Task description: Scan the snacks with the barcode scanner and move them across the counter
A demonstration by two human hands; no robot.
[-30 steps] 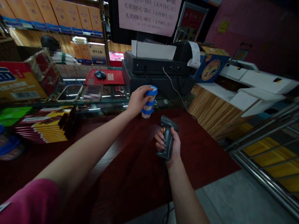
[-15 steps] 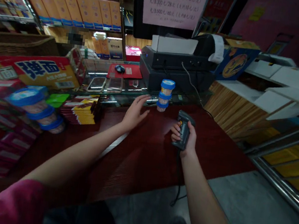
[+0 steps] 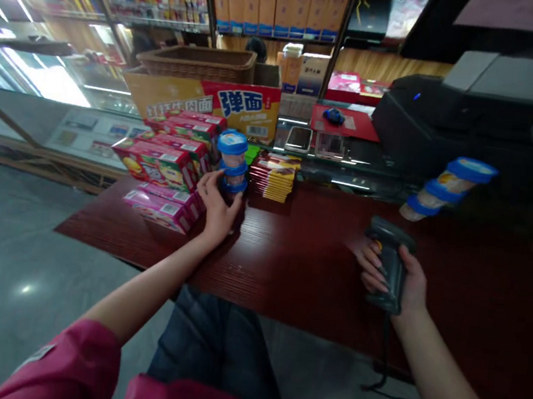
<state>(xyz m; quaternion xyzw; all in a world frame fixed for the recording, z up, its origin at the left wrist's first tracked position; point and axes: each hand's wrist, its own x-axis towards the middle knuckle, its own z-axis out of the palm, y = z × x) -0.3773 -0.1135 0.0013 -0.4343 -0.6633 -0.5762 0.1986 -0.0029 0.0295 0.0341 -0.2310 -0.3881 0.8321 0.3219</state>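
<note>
My left hand [image 3: 217,203] is wrapped round the lower part of a stack of blue-lidded cups [image 3: 231,159] standing on the dark red counter [image 3: 297,262], beside pink and red snack boxes [image 3: 163,163]. My right hand [image 3: 391,278] grips a dark handheld barcode scanner [image 3: 386,258] just above the counter, its cable hanging down over the front edge. A second stack of blue-lidded cups [image 3: 447,187] stands at the counter's far right, in front of the black register [image 3: 459,113].
A pile of flat yellow and red packets [image 3: 274,176] lies behind the cups. A large orange carton [image 3: 210,104] carries a wicker basket [image 3: 198,63]. A phone [image 3: 298,138] and a mouse [image 3: 332,114] rest on the glass case. Shelves of boxes fill the back.
My left hand let go of the cup stack by the register, swung left, and closed on another cup stack by the snack boxes. My head turned left. The right hand kept the scanner.
</note>
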